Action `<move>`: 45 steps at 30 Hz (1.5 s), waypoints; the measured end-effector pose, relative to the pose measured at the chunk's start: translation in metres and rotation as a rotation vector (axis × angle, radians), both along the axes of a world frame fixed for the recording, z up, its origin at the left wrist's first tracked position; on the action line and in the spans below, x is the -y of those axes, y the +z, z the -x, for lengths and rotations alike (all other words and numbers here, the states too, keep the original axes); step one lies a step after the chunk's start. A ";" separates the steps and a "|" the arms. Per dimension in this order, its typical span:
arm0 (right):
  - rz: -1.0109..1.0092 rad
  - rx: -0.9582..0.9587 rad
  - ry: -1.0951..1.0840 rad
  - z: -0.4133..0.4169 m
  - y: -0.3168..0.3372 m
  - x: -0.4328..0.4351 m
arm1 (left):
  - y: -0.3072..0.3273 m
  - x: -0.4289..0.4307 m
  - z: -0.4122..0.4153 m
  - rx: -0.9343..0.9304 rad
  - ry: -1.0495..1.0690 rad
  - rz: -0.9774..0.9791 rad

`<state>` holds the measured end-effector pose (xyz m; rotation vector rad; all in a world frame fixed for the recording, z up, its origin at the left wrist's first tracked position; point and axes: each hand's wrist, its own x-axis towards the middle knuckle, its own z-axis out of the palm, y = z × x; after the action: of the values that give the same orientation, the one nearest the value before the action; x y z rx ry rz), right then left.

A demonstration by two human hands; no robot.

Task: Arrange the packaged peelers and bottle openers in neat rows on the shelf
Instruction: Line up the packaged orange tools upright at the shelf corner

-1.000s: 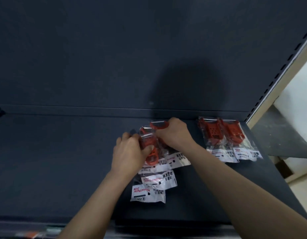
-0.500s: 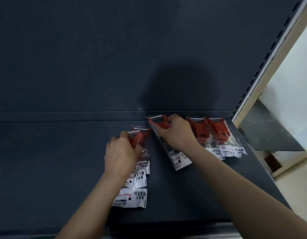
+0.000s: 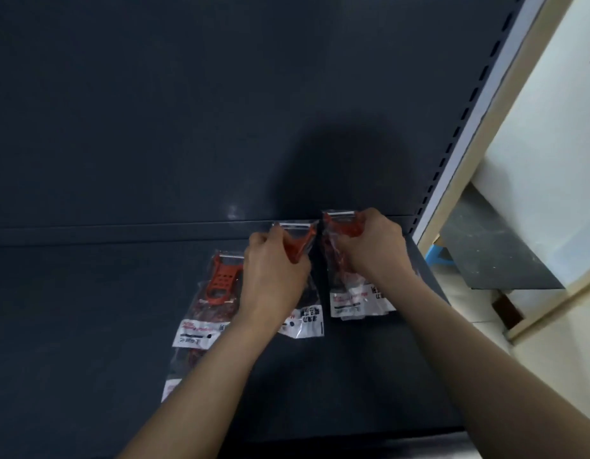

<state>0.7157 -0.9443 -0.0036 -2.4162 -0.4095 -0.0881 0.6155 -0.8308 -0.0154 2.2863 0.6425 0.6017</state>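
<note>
Gripping peeler packets (image 3: 303,324), left hand (image 3: 273,276) and right hand (image 3: 373,248) hide their handles.

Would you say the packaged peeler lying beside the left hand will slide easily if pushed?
Probably: the packaged peeler lies flat in glossy film on the smooth shelf, so it should slide, not roll. Its loose film end by the white label looks floppy and may buckle.

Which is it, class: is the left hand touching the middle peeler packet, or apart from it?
Touching. The head view shows the left hand gripping the middle peeler packet, fingers curled over its red handle.
</note>
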 end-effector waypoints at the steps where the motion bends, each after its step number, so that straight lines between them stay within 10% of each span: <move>1: 0.015 -0.012 -0.019 -0.006 -0.003 0.010 | -0.001 0.008 -0.009 -0.010 -0.021 0.011; 36: 0.251 -0.132 0.081 -0.048 -0.033 0.055 | -0.033 0.051 -0.066 -0.095 -0.077 0.227; 45: 0.136 0.153 0.192 -0.019 -0.013 0.016 | -0.018 0.005 -0.019 -0.086 0.091 -0.144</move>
<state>0.7350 -0.9600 -0.0171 -2.4981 -0.7365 -0.1658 0.6344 -0.8359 -0.0338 2.4380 0.7706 0.6126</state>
